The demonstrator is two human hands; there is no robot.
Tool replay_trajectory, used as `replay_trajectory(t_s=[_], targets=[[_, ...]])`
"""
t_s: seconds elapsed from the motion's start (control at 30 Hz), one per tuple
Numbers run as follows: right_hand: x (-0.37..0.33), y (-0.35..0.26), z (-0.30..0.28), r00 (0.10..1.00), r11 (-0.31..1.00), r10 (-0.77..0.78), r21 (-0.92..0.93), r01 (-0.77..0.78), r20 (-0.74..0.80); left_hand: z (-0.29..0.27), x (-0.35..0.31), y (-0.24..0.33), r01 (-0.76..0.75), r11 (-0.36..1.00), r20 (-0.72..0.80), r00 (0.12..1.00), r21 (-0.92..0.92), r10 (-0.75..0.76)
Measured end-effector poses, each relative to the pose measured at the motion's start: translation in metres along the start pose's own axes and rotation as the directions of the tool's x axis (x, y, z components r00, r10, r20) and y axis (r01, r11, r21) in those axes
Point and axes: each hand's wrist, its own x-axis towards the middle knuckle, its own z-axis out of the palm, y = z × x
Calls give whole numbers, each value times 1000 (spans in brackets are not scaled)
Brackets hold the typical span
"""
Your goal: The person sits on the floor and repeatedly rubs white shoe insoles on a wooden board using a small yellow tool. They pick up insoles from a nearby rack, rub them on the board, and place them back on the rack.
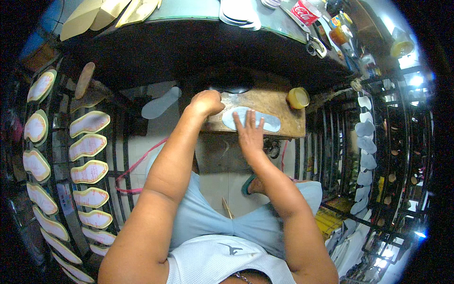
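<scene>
Sole (pixel 270 122) lies under the flat right hand (pixel 250 135) — left hand (pixel 207 102) curls at its ten o'clock, can't tell if holding anything.

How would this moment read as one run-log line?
left hand: at bench's left side, grip unclear | right hand: fingers spread on insole | insole: flat on bench | jar: at bench's right side

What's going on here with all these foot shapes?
Someone is at a small wooden bench. Their right hand is spread on a pale insole lying flat there. The left hand is curled nearby; whether it holds anything is hidden. A yellow jar stands at the right, and more insoles are lined up at the left.
</scene>
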Motion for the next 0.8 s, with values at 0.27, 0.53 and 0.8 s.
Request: replay_trajectory(t_s=[0.27,0.53,0.8], targets=[[-6,-24,-22,993,966,-100,232,111,-59,-3,-3,-3,13,999,13,1000,-46,-12],[2,160,-17,845,847,336,525,-78,-416,3,-3,-5,-66,990,-41,997,-126,61],[45,255,-1,876,856,468,186,-482,117,5,2,6,-96,991,-51,995,-99,91]])
